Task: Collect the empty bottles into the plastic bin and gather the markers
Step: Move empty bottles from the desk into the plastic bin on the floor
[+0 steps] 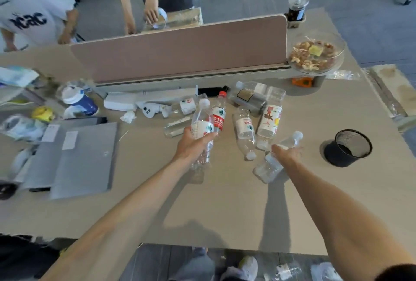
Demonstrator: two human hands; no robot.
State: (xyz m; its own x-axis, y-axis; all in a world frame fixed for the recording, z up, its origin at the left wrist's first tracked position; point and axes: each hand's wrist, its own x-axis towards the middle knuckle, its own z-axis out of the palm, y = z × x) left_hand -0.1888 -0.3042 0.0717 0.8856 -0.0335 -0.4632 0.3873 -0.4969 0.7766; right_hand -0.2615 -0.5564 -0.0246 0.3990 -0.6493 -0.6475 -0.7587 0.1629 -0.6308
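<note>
Bottles gripped both sides, left hand (193, 145) curled round white-capped bottle (200, 125), right hand (287, 152) round clear bottle (270, 165); light, slick plastic may slip, or knock red-capped bottle (219, 116) rolling.

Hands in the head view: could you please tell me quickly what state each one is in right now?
Left hand: closed, fingers curled round the labelled bottle.
Right hand: closed, holding the plain clear bottle.
</note>
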